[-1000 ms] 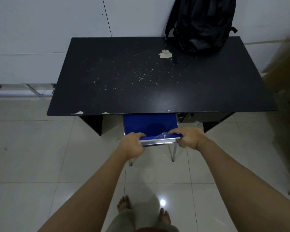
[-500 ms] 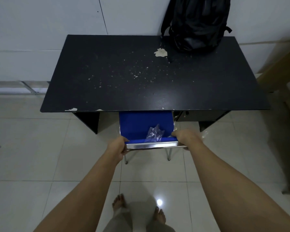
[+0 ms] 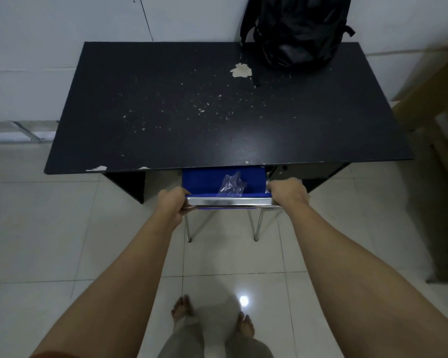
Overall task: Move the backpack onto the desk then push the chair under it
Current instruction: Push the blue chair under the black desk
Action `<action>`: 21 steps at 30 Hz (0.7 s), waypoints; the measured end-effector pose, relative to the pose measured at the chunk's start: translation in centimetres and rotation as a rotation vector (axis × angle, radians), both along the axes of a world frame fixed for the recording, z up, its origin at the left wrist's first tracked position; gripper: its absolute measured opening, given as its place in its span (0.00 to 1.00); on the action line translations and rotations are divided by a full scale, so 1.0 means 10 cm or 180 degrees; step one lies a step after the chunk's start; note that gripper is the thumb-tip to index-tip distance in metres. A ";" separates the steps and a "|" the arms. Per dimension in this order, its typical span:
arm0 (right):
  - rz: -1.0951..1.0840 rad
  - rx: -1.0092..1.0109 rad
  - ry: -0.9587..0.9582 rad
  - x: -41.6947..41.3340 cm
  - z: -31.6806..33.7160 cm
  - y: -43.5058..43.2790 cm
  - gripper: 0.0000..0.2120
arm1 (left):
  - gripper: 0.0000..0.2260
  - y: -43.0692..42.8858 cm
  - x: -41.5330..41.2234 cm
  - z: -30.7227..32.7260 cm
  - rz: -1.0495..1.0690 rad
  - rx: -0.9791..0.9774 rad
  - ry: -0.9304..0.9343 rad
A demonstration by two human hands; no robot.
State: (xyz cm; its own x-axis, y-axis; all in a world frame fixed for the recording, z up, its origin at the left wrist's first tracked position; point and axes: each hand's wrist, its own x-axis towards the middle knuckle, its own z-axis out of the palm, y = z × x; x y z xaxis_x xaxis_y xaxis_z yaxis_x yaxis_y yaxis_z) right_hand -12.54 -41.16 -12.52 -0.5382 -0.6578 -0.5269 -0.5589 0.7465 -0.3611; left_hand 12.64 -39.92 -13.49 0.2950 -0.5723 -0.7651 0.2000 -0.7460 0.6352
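A black backpack stands upright at the back right of the black desk, leaning on the white wall. The blue chair with a chrome frame sits mostly beneath the desk's front edge; only a strip of its seat, its backrest rail and two rear legs show. My left hand grips the left end of the chrome backrest rail. My right hand grips the right end. A crumpled bit of clear plastic lies on the seat.
The desk top is chipped, with a pale flake patch near the backpack. A wooden piece of furniture stands close to the desk's right side. White tile floor spreads around; my bare feet stand behind the chair.
Both hands slid from the middle of the backrest rail out to its ends. The chair has gone further under the desk, and less blue seat shows.
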 end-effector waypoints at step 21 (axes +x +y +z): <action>-0.0225 -0.0439 0.0034 -0.01 -0.04 -0.67 0.09 | 0.12 -0.70 -0.01 -0.17 0.0290 -0.0011 0.0041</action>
State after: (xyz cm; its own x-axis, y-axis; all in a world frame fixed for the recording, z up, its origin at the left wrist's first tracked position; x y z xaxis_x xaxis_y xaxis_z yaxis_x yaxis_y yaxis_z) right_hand -12.60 -47.86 -12.91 -0.5908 -0.6839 -0.4281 -0.5110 0.7278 -0.4574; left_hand 12.58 -46.93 -15.14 0.3362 -0.5461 -0.7673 0.2751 -0.7222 0.6346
